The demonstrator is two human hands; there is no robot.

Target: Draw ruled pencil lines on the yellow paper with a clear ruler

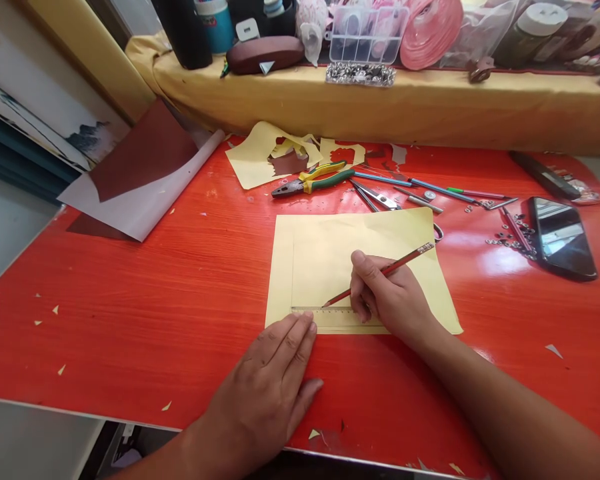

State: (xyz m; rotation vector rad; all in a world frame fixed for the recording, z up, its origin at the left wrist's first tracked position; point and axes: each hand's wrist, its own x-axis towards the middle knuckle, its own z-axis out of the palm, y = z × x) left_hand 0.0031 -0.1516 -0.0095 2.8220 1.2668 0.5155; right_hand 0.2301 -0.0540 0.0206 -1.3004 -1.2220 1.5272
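Under everything spreads one red wood-grained table point(130, 300), its near edge partly covered by the left arm. Behind it, one ledge draped in yellow cloth point(260, 100) runs out of view at the right; the containers crowding it are cut off along the top and too jumbled to count. One pale yellow sheet point(360, 247) lies flat on the middle of the table, smooth and roughly rectangular, with one faint upright line near its left edge. One brown sheet point(140, 157) with a white backing curls over at the far left, hiding part of its own brown face.

Two bare hands are at the yellow sheet, both forearms cut off by the frame. The left hand point(275, 380) rests palm down, fingers straight, clutching nothing; the right hand point(395, 293) is curled around a pencil point(411, 257).

One dark phone point(565, 237) lies at the right, and one pair of yellow-and-green pliers point(313, 180) beyond the sheet. One thin ruler point(335, 320) lies along the sheet's near edge, its left part touched by the left fingertips, its right part hidden beneath the right hand. The pencil, single and dark red, slants with its sharpened tip at the ruler's upper edge; whether a line runs there is hard to tell.
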